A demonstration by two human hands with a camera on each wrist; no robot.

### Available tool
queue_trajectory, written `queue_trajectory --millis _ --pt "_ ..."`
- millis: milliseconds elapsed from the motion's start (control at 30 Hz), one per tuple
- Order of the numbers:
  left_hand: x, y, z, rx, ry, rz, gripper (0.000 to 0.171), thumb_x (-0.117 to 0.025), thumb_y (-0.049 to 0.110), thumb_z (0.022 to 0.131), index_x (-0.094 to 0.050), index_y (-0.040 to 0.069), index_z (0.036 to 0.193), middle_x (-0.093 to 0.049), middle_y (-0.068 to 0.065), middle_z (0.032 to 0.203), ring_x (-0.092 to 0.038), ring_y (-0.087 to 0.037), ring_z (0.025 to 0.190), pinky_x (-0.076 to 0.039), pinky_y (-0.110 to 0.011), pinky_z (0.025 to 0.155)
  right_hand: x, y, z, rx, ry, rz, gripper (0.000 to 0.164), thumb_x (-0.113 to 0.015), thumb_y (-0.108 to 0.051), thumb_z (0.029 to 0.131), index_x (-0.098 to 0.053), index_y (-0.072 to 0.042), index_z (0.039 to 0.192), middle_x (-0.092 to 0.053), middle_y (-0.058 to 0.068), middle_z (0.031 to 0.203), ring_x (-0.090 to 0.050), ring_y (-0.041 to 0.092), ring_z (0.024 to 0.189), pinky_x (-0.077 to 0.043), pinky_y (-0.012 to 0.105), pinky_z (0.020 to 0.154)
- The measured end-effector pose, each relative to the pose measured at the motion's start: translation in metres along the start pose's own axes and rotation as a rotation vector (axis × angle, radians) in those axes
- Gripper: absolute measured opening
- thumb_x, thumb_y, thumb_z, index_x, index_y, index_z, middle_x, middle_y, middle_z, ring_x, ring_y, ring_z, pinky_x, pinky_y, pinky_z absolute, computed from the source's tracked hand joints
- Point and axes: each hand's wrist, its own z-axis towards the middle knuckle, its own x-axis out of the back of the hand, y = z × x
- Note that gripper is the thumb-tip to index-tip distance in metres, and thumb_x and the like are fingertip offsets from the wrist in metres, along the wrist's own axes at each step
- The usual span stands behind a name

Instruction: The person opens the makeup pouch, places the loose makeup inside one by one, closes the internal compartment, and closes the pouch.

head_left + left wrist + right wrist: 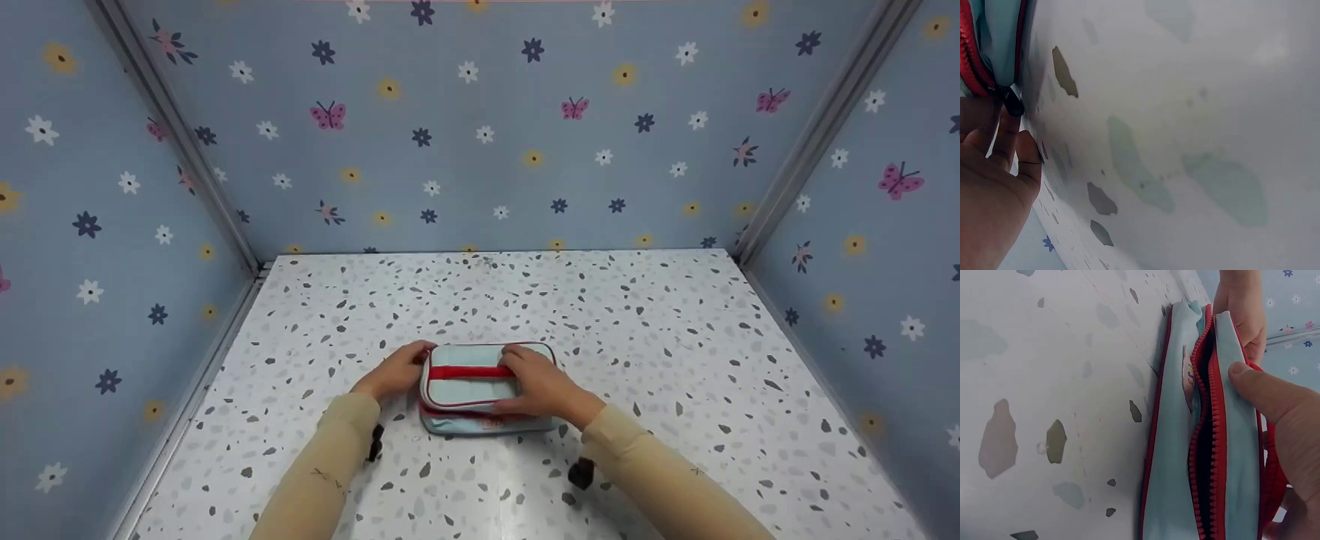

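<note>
A light blue zip pouch (465, 391) with red trim and a red strap handle (469, 372) lies on the speckled tabletop. Its red zipper (1216, 439) gapes along the front side, showing a dark inside. My left hand (397, 373) holds the pouch's left end; in the left wrist view its bent fingers (1008, 140) are at the corner beside a black zipper pull (1013, 102). From above, my right hand (544, 382) grips the lid, with the thumb (1264, 388) on the front edge and the fingers over the top by the handle, partly hidden.
A white tabletop (675, 337) with grey speckles spreads around the pouch. Blue panels with flowers and butterflies (480, 135) stand at the back and both sides, joined by metal corner posts (817, 135).
</note>
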Motion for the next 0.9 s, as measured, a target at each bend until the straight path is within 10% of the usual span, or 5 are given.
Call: queue_trajectory --millis 900 --pt "0.0027 -0.002 -0.0065 0.041 0.026 0.146 0.017 -0.058 0.009 0.109 -0.074 0.004 0.106 -0.071 -0.006 0.1 -0.061 -0.018 0.092 -0.053 -0.043 0.092 -0.0021 0.0054 -0.0015 -0.033 0.02 0.048 0.074 -0.087 -0.06 0.086 -0.059 -0.008 0.132 -0.065 0.01 0.134 -0.064 0.027 0.119 -0.053 0.049 0.107"
